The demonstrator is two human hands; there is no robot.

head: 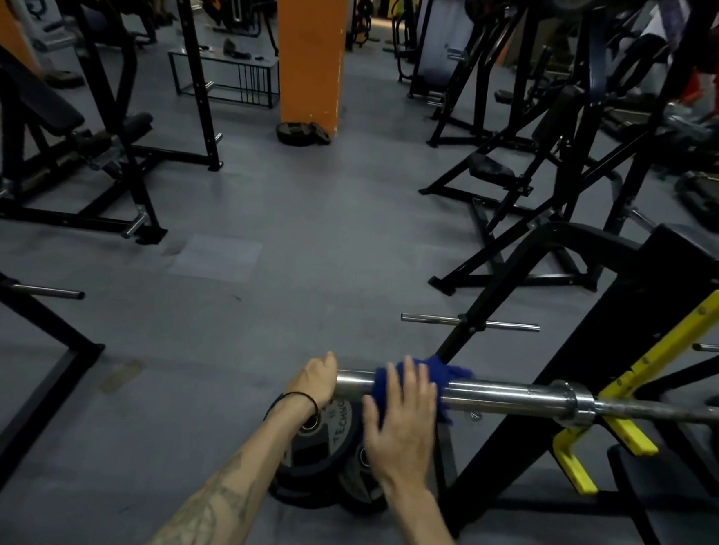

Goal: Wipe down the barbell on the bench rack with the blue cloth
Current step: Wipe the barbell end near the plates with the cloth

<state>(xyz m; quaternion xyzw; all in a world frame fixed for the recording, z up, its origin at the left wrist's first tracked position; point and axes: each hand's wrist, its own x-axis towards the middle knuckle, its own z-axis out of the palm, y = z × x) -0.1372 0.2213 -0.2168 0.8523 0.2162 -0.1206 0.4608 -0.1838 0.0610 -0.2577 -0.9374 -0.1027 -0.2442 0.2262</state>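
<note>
Grey rubber floor (292,233) runs out ahead of me through a dim gym, black machine frames on both sides and an orange pillar (312,47) standing in the middle distance. Close in front, the barbell (506,395) lies across the yellow hooks (628,423) of the bench rack (627,316), its sleeve end sticking out toward me. My left hand (314,382) is clenched round the very tip of that sleeve, and my right hand (402,420) lies over the blue cloth (440,373), which is draped on the sleeve just beside it, my fingers (406,375) fairly straight and pressing rather than gripping. I judge the main risk is the sleeve spinning under the cloth, so I polish one strip and miss the rest. With so flat a hold the cloth could also slide off and drop onto the weight plates (328,444) leaning below. Pushing hard on this free end might rock the bar in its hooks
</note>
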